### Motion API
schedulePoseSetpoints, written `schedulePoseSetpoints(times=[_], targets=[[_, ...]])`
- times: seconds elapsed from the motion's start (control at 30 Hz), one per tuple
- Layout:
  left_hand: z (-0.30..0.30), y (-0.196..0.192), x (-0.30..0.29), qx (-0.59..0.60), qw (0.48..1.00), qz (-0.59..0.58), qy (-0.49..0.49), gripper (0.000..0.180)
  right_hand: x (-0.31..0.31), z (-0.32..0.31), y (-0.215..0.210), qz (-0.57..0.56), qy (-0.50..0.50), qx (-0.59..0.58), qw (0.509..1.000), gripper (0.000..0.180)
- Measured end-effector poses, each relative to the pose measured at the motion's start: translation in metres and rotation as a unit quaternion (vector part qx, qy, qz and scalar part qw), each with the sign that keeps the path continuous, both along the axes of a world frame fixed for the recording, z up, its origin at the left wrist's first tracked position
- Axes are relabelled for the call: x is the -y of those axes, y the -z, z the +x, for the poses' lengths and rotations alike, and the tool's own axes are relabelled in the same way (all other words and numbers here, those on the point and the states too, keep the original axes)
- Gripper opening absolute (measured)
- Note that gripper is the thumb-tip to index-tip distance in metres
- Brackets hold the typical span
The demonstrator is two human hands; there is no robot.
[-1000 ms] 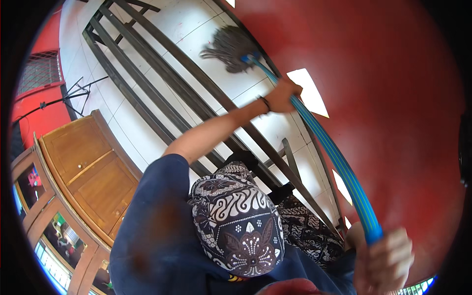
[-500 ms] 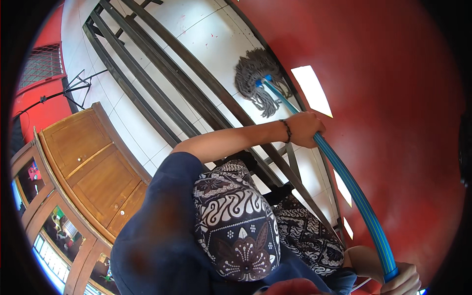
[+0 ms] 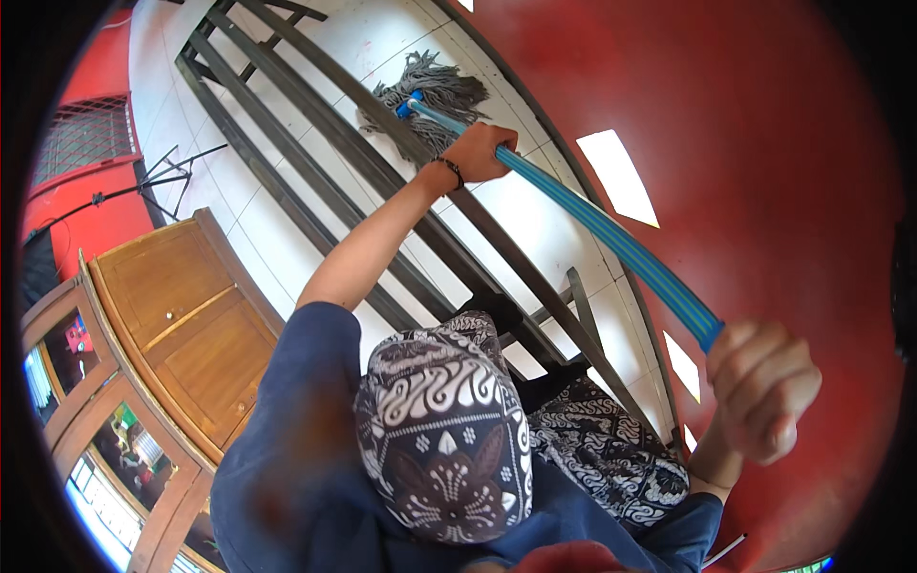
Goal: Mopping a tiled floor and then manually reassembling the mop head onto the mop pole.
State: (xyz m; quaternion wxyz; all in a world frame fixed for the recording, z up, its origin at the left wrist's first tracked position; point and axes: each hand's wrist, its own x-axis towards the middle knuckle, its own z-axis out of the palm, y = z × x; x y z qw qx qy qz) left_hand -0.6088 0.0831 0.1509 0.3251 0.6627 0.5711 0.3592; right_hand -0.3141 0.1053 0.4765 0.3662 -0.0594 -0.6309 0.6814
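Observation:
A string mop with a grey head (image 3: 444, 91) rests on the white tiled floor, part of it under a dark bar of a long frame. Its blue striped handle (image 3: 611, 234) slants from the head's blue socket toward me. My left hand (image 3: 480, 153), a dark bracelet at its wrist, is closed round the handle just above the mop head. My right hand (image 3: 767, 390) is closed at the handle's near end, in front of the red wall. Strands near my left wrist are partly hidden by that hand and the bar.
Long dark bars (image 3: 315, 124) of a low frame run from my feet to the far left. A red wall (image 3: 764, 172) borders the floor on the right. To the left stand a wooden cabinet (image 3: 172, 315) and a black tripod stand (image 3: 172, 177).
The mop head has slid left and farther off, from beside the wall to under the bar. My left hand has gone along with it, and my right hand has risen.

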Motion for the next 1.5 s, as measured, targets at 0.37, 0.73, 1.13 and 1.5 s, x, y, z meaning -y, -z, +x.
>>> schedulePoseSetpoints(times=[0.37, 0.73, 1.13, 1.5], targets=[[-0.118, 0.011, -0.025, -0.054, 0.99, -0.127, 0.026, 0.017, -0.035, -0.096, 0.018, -0.011, -0.043, -0.018, 0.999, 0.043], [-0.187, 0.024, -0.019, -0.118, 0.986, -0.108, 0.041, 0.017, -0.01, -0.161, 0.053, -0.041, 0.062, -0.037, 0.997, 0.042], [-0.236, 0.02, -0.03, -0.109, 0.978, -0.169, -0.046, 0.029, -0.004, -0.218, 0.059, -0.046, 0.088, -0.025, 0.995, 0.029], [-0.23, 0.035, -0.041, -0.11, 0.989, -0.102, 0.019, 0.016, 0.009, -0.208, 0.064, -0.055, 0.171, -0.066, 0.982, 0.029]])
